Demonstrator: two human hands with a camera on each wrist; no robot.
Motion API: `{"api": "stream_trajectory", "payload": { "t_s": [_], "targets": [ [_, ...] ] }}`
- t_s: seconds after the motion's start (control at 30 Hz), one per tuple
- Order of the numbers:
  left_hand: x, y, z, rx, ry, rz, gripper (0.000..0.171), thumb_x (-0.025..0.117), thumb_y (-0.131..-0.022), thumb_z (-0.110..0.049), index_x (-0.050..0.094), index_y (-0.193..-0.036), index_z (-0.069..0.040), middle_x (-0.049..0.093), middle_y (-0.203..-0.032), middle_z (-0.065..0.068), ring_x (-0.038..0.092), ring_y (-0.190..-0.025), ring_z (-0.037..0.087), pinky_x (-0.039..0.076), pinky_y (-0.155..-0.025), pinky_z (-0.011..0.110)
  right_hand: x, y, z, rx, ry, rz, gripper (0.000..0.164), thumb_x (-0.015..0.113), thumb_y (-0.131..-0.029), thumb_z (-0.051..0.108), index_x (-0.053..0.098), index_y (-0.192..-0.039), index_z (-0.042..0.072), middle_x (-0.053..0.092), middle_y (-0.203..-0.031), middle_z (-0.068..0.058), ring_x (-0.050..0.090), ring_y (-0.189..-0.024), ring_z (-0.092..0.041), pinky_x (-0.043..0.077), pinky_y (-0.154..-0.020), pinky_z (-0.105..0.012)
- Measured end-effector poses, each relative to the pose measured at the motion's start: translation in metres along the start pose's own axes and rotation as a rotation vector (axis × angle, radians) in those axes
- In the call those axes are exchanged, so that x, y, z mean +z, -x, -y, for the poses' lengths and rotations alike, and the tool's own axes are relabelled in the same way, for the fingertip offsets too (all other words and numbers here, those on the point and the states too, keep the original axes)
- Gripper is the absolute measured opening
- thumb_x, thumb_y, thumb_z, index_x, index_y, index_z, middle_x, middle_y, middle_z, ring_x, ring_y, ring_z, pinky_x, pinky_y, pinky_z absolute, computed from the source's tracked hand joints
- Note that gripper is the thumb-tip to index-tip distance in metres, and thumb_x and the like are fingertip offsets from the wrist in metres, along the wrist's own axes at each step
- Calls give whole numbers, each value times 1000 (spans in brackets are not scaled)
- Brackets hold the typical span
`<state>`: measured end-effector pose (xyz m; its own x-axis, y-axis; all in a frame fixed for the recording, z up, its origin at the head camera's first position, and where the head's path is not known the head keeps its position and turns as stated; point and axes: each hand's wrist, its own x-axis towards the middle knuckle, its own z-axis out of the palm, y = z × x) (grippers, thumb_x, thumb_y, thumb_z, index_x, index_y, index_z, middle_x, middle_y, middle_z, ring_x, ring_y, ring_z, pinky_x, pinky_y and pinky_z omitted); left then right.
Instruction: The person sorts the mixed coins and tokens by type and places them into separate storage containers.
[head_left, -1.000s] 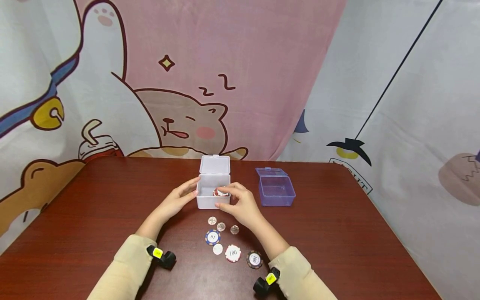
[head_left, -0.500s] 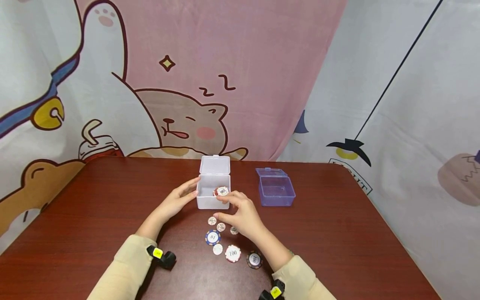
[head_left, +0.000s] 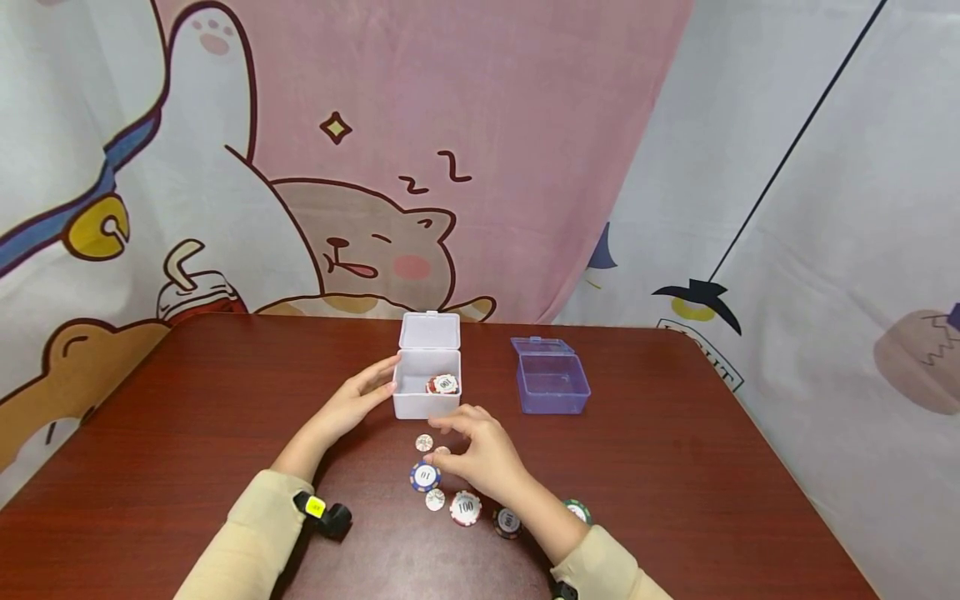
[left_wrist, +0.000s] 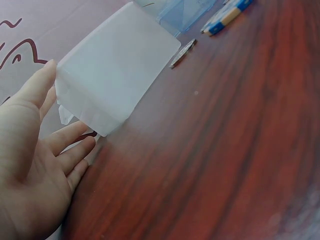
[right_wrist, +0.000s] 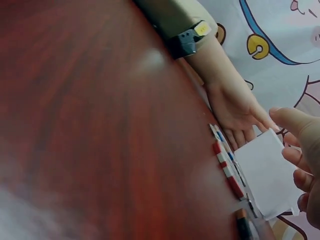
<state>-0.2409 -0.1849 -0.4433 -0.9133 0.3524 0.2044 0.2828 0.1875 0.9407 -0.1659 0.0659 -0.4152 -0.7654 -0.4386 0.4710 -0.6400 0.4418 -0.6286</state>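
A white plastic box (head_left: 426, 407) stands with its lid up, and red-and-white poker chips (head_left: 444, 384) lie inside at its front right. My left hand (head_left: 352, 404) rests against the box's left side with extended fingers, as the left wrist view also shows. My right hand (head_left: 483, 454) hovers in front of the box, thumb and fingers apart, nothing between them. Below it lie a blue poker chip (head_left: 425, 477) marked 10, a silver coin (head_left: 424, 442), another coin (head_left: 435, 500) and a white-and-red chip (head_left: 466, 508) marked 100. A further coin is partly covered by the right hand.
A translucent purple-blue box (head_left: 553, 403), lid raised, stands right of the white one. A black chip (head_left: 507, 523) and a green chip (head_left: 577, 510) lie by the right forearm, both partly hidden. A cartoon-printed cloth (head_left: 525, 167) hangs behind the table.
My right hand has let go of a white-and-red chip inside the white box, then drawn back towards me over the coins. The left hand has stayed at the box's side.
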Motion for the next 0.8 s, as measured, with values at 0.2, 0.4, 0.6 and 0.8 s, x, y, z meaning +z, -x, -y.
{"api": "stream_trajectory", "payload": {
  "t_s": [0.2, 0.4, 0.6, 0.8],
  "targets": [
    [0, 0, -1, 4, 0, 3, 51, 52, -99, -8, 37, -147, -6, 39, -144, 25, 42, -128, 40, 30, -104, 53, 4, 5, 0, -12, 19, 21, 40, 87, -69, 19, 74, -104, 7, 68, -93, 1, 54, -81, -17, 45, -68, -25],
    [0, 0, -1, 6, -2, 6, 51, 52, -99, -7, 36, -147, -5, 39, -144, 25, 42, -128, 40, 30, -104, 53, 8, 8, 1, 2, 47, 54, 40, 87, -69, 21, 74, -105, 10, 66, -88, 3, 53, -78, -18, 42, -66, -22],
    [0, 0, -2, -3, -10, 6, 50, 52, -99, -9, 37, -147, -7, 39, -145, 23, 39, -131, 37, 30, -104, 52, 10, 10, 3, 42, 77, 103, 43, 87, -68, 25, 74, -108, 13, 64, -86, 5, 52, -77, -16, 41, -66, -20],
    [-1, 0, -1, 8, -5, 8, 51, 52, -99, -10, 37, -147, -6, 39, -145, 23, 37, -132, 36, 29, -104, 51, 15, 13, 3, 62, 108, 124, 44, 88, -67, 29, 75, -106, 14, 62, -85, 8, 51, -79, -9, 42, -68, -19]
  ]
}}
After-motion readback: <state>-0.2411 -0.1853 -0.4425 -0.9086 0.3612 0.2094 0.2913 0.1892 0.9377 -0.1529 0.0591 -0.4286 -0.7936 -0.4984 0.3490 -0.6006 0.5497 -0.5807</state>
